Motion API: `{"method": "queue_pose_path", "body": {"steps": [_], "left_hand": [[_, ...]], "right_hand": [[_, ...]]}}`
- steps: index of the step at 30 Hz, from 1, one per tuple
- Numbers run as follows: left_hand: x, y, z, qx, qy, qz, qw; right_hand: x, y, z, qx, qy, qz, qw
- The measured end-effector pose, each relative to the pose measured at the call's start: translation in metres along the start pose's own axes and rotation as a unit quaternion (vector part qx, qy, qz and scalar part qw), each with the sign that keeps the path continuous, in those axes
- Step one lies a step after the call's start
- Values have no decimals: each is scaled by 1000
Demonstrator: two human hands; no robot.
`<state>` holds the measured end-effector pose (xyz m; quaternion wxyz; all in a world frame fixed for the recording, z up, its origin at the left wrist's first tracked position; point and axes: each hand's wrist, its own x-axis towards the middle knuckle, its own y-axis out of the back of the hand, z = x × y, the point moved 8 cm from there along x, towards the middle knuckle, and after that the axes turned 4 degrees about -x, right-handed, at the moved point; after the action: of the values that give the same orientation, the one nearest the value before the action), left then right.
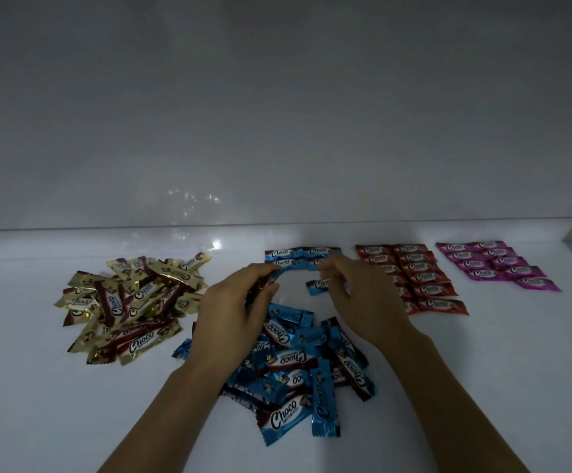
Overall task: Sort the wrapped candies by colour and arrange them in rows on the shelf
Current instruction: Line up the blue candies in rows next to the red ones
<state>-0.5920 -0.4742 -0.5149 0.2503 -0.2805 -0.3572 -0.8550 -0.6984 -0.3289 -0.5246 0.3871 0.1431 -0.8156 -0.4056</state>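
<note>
Blue heap lay under my wrists; right hand pinched one blue candy, long axis crosswise, just short of the blue rows, left hand curled round a second candy.

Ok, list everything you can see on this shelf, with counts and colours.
gold candy pile: one heap, gold and brown, left.
blue candy pile: one heap, blue, front centre.
blue rows: about four candies, blue, back centre, partly hidden.
red rows: two columns, red, right of centre.
pink rows: two columns, pink, far right.
shelf: one, white, under everything.
left hand: one, grips a wrapped candy.
right hand: one, pinches a single blue candy.
</note>
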Motion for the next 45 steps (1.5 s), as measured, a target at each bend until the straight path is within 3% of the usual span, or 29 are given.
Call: {"method": "queue_pose_path", "body": {"steps": [4, 17, 20, 23, 26, 32, 35, 38, 41, 45], "left_hand": [[0, 0, -2, -13, 8, -1, 1000], [-1, 0, -4, -32, 43, 12, 998], [-1, 0, -10, -106, 80, 11, 991], [0, 2, -9, -135, 109, 15, 985], [0, 1, -5, -145, 110, 7, 983], [2, 3, -7, -213, 136, 29, 967], [2, 4, -10, -179, 130, 28, 975], [0, 6, -9, -78, 95, 32, 992], [0, 11, -10, 8, 87, 41, 995], [2, 14, -2, 90, 30, 51, 994]], "right_hand": [[-5, -16, 0, -29, -4, -65, 997], [-6, -30, 13, -14, -28, -65, 997], [-1, -6, 6, 118, -87, 11, 989], [1, -3, -16, 392, -152, -67, 905], [0, -9, -34, 410, -123, -122, 896], [3, -4, -21, 467, -157, -56, 868], [3, -6, -26, 460, -144, -66, 874], [3, -8, -29, 435, -137, -59, 888], [8, -10, -2, 275, -167, -12, 947], [25, -37, 7, 74, -139, -105, 982]]}}
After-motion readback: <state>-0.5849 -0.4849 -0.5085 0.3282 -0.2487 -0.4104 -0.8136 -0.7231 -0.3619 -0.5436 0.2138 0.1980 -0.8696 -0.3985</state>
